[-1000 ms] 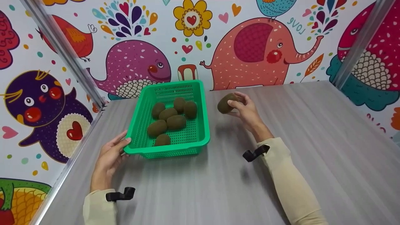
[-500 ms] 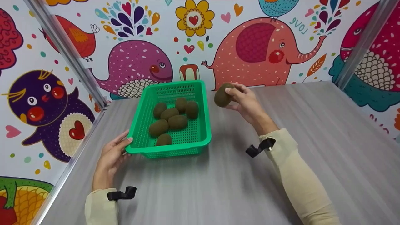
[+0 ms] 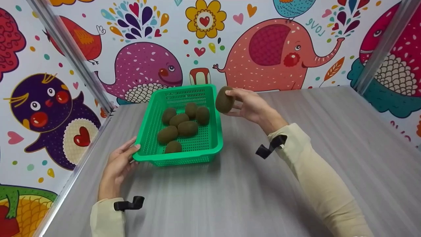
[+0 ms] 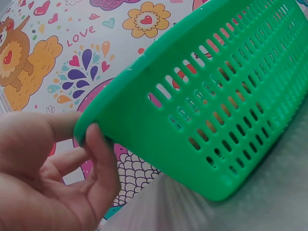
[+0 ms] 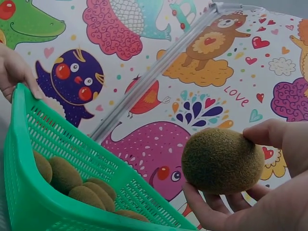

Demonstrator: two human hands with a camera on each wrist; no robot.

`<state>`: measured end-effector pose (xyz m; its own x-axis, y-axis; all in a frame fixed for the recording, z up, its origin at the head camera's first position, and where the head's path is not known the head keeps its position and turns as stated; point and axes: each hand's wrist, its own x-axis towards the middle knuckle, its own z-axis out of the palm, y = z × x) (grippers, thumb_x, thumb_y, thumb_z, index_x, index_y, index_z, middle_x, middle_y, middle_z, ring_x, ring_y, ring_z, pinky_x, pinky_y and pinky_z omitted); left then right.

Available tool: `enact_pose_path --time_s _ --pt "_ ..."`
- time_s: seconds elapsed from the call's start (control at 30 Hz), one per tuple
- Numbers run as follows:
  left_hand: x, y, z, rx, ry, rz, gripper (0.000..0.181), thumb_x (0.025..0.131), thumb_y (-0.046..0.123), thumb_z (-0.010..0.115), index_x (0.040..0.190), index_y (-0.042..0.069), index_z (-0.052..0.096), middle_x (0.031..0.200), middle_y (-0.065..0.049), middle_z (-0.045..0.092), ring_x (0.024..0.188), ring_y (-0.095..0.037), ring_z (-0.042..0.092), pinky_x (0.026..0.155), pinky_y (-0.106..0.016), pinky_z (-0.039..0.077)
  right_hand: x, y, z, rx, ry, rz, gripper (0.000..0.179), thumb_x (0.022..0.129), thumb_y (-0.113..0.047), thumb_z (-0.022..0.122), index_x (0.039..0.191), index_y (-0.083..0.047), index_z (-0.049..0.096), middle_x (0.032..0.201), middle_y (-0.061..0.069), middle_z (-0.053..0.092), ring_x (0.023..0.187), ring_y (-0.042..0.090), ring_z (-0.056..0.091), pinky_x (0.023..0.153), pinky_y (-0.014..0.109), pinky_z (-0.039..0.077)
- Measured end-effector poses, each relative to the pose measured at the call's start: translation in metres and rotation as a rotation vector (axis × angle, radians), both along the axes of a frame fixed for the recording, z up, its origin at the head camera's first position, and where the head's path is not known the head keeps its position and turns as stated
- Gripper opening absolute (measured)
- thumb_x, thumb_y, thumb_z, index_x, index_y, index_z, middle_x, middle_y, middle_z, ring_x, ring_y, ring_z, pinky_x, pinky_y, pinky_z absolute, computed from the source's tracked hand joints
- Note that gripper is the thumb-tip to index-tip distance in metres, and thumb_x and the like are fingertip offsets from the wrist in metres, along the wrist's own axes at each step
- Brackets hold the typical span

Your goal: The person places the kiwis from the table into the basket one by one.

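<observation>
A green plastic basket (image 3: 184,159) with slotted walls holds several brown kiwis (image 3: 188,128). My left hand (image 3: 118,164) pinches the basket's near left corner; in the left wrist view the thumb and a finger close on its rim (image 4: 103,113). My right hand (image 3: 251,107) holds another kiwi (image 3: 224,100) between thumb and fingers, raised at the basket's right rim. Up close in the right wrist view, this kiwi (image 5: 221,161) shows fuzzy skin, with the thumb on top and fingertips underneath.
The basket stands on a grey wood-grain table (image 3: 197,200). Walls printed with cartoon animals (image 3: 266,59) enclose the back and sides, with metal posts (image 3: 70,56) at the corners. Each wrist wears a black mount (image 3: 130,204).
My right hand has lifted the kiwi and carried it left to the basket's right rim, turning it more upright. The left hand stays on the basket corner.
</observation>
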<state>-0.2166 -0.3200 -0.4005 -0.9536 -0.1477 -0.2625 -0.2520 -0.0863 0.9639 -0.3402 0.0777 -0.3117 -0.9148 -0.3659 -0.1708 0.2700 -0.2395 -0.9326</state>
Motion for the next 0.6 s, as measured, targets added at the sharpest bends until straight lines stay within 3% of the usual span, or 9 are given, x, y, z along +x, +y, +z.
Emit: enact_pose_path --time_s 0.13,0.33,0.6 --pt "0.0 0.0 -0.001 0.005 0.0 0.002 0.063 0.103 0.023 0.059 0.158 0.015 0.031 0.096 0.017 0.068 0.074 0.0 0.062 0.068 -0.019 0.05 -0.002 -0.011 -0.002 0.057 -0.021 0.02 0.031 0.098 -0.023 0.064 0.127 -0.012 0.06 0.133 0.008 0.05 0.131 0.036 0.048 0.108 0.055 0.045" --pt "-0.001 0.002 -0.002 -0.009 0.018 -0.002 0.063 0.103 0.023 0.059 0.158 0.014 0.031 0.096 0.016 0.067 0.076 0.0 0.062 0.067 -0.018 0.05 -0.002 -0.025 -0.004 0.198 0.017 0.098 0.043 0.098 -0.023 0.064 0.138 -0.01 0.057 0.139 0.012 0.052 0.13 0.035 0.053 0.107 0.051 0.048" --pt "0.0 0.001 -0.001 -0.005 0.006 0.009 0.064 0.102 0.024 0.061 0.158 0.016 0.032 0.095 0.016 0.068 0.075 -0.001 0.062 0.068 -0.019 0.05 -0.004 -0.048 -0.006 0.326 0.061 0.216 0.042 0.099 -0.024 0.064 0.136 -0.007 0.058 0.14 0.012 0.049 0.132 0.036 0.051 0.104 0.052 0.05"
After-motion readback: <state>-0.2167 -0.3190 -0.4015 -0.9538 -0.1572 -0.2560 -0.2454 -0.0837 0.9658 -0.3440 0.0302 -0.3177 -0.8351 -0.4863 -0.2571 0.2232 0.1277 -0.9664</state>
